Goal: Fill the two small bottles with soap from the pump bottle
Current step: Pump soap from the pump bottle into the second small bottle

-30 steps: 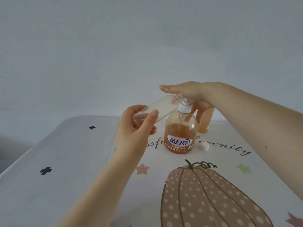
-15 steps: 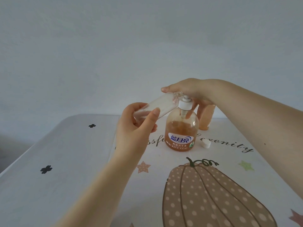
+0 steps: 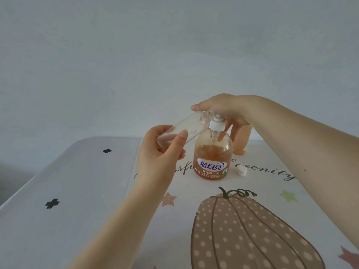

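A clear pump bottle (image 3: pixel 212 158) with orange soap and a blue label stands on the table, about half full. My right hand (image 3: pixel 221 108) lies flat on top of its white pump head, which it hides. My left hand (image 3: pixel 161 150) grips a clear small bottle (image 3: pixel 191 125), tilted almost flat, its mouth up against the pump's spout. A little soap shows near that mouth. Behind the pump bottle a second small bottle (image 3: pixel 241 140), filled with orange soap, stands upright, partly hidden by my right hand.
A small white cap (image 3: pixel 241 170) lies on the table just right of the pump bottle. The tablecloth (image 3: pixel 77 210) has a spotted pumpkin print in front and script lettering. The table's left edge falls away at the left. A plain wall stands behind.
The pump head has risen a little under my right hand since a second ago. My left hand holds the tilted small bottle at the spout much as before.
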